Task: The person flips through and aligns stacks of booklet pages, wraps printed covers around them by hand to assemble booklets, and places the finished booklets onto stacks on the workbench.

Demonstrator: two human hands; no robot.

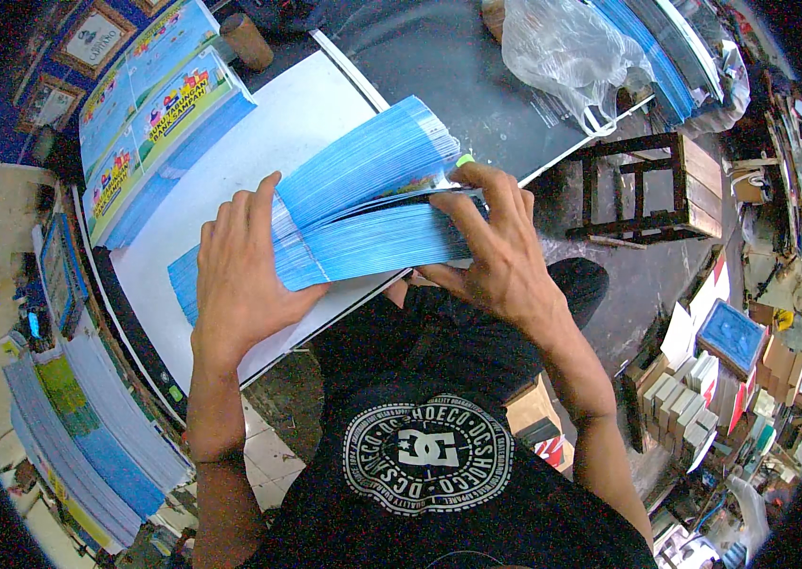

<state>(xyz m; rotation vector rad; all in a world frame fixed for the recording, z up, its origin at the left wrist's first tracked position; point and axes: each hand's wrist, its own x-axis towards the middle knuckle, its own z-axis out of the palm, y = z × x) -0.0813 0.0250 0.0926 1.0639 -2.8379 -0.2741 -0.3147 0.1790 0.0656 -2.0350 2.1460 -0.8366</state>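
Observation:
Both hands hold a thick stack of blue-edged printed sheets [372, 156] above a white board on the table. My left hand [241, 270] is closed around its left part, thumb along the near edge and fingers over the far side. At the right end, my right hand [505, 242] grips the stack with bent fingers at a dark gap that splits it into an upper and a lower bundle. The upper bundle fans out toward the far right. A small bright green tab [464, 160] shows beside the right fingers.
Stacks of colourful printed sheets [159, 123] stand at the far left of the white board [315, 100]. A clear plastic bag [562, 52] lies at the far right near more blue-edged stacks [643, 62]. A wooden stool [701, 185] stands right; paper piles [107, 455] lie lower left.

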